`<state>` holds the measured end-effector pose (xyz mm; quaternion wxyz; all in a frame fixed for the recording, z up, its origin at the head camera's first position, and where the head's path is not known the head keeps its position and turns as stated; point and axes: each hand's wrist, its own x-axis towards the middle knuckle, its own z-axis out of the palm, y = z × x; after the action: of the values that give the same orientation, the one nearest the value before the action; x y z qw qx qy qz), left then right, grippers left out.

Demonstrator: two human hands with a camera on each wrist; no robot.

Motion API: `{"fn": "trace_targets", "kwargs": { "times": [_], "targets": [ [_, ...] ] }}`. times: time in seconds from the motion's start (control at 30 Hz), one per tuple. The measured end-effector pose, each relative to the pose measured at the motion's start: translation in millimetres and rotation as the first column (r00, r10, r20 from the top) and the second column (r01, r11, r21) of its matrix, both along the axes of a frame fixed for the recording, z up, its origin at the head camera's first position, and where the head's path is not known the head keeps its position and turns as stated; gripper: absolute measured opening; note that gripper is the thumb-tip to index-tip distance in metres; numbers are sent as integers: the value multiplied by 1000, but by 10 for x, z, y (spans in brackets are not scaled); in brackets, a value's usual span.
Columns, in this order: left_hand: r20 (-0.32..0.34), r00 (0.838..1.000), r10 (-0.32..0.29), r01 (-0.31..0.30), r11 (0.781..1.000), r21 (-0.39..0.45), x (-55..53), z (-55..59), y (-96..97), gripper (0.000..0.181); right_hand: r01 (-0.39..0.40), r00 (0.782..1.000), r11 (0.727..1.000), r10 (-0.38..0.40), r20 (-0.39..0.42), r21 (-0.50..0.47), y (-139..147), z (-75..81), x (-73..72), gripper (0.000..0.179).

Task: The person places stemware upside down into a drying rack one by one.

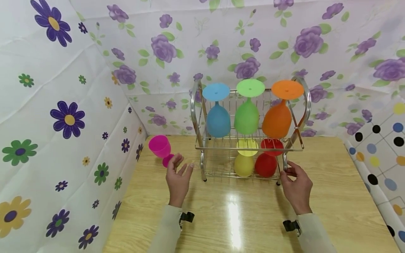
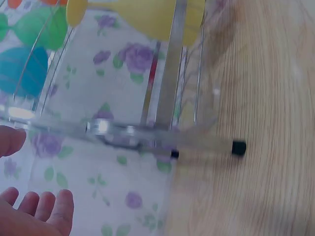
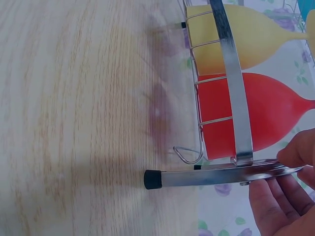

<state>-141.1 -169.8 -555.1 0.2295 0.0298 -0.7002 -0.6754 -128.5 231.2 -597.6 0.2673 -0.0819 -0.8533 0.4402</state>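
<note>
A two-tier chrome dish rack stands on the table. On its upper tier, a blue goblet, a green goblet and an orange goblet sit upside down. Below them a yellow goblet and a red goblet are also inverted. My right hand pinches the rack's right front leg between thumb and fingers. Left of the rack my left hand holds nothing, its fingers apart and relaxed. Just beyond those fingertips stands a pink goblet, its base partly covered by the hand.
The wooden table meets a flowered cloth wall behind the rack. Another flowered cloth borders the left side, and a dotted cloth the right. Black rubber feet tip the rack's legs.
</note>
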Motion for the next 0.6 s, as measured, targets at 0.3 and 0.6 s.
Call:
{"fn": "trace_targets", "kwargs": {
  "times": [0.3,0.6],
  "targets": [
    [18,983,180,-180,984,-18,-45,-75,-352,64,4,1000,1000,-4,1,3,0,13,3,44],
    [29,952,306,-307,951,28,-215,-181,-557,65,5,1000,1000,-5,-3,20,-14,0,-4,45]
  ]
}}
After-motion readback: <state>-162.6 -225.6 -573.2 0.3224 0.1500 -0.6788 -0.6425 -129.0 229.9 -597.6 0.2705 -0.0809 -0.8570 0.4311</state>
